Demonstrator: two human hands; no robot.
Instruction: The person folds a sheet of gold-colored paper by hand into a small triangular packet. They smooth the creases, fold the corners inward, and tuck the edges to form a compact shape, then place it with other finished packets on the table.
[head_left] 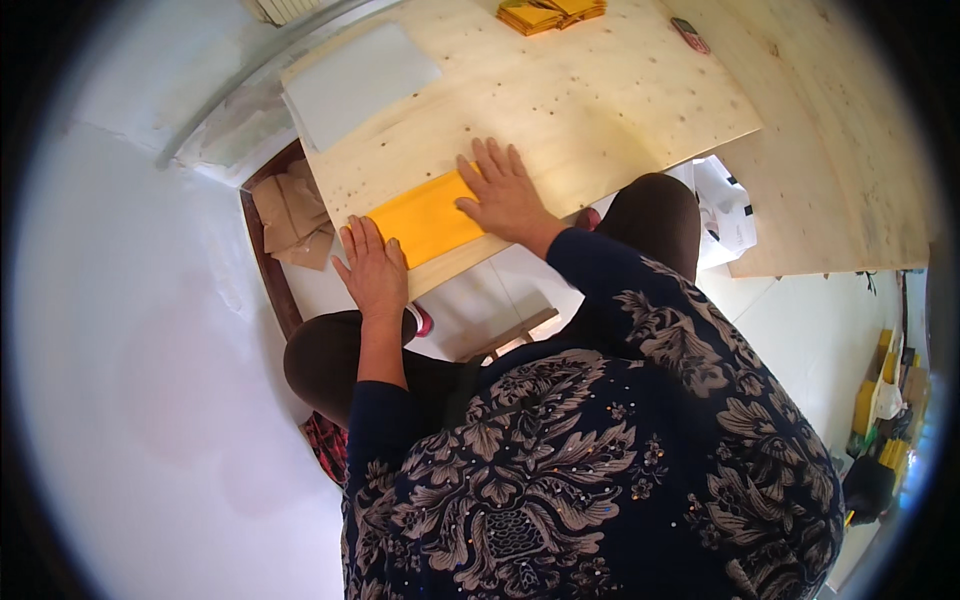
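i am resting my flat left hand (374, 270) and wide-spread right hand (505, 196) on the yellow sheet (426, 222), judging even pressure best.

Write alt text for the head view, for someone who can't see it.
The person's left hand and right hand lie at opposite ends of a yellow rectangular sheet on a wooden tabletop. Farther back lie pale grey sheets and stacked yellow pieces.

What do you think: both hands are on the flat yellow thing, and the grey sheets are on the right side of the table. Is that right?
Not quite: the head view shows the grey sheets on the left side of the table. The left hand and right hand are on the flat yellow thing.
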